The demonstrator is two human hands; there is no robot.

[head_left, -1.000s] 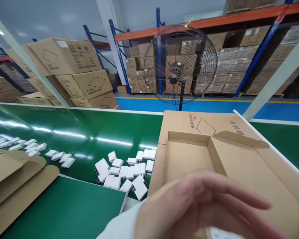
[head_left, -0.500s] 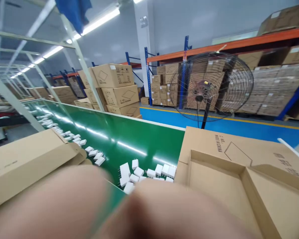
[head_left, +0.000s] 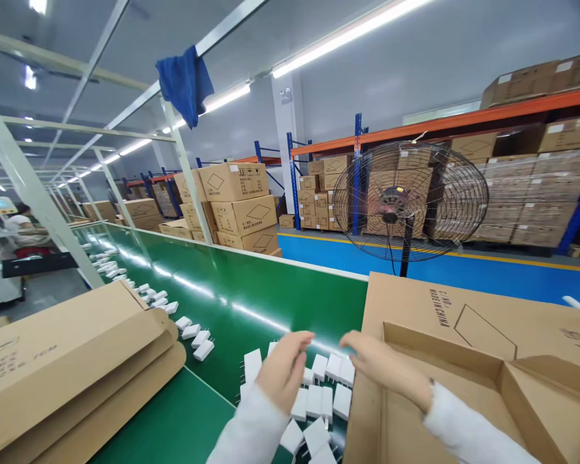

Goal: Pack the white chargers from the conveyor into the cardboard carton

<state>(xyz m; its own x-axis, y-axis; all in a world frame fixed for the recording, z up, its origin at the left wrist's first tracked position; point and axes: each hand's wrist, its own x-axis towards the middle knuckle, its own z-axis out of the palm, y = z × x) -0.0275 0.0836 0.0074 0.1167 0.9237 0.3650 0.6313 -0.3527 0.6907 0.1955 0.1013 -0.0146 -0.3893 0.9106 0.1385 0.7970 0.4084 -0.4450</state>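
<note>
Beyond your grip you've got a glossy blue floor with a yellow line, then orange-and-blue racking stacked with cartons and a greyish wall. Big black fan just right of it, blue cloth hanging up left off a pale frame, strip lights overhead

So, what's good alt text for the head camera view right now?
A person's left hand and right hand hover near white pronged blocks on a green surface, beside an open cardboard box; a black fan and stacked cartons stand behind.
</note>
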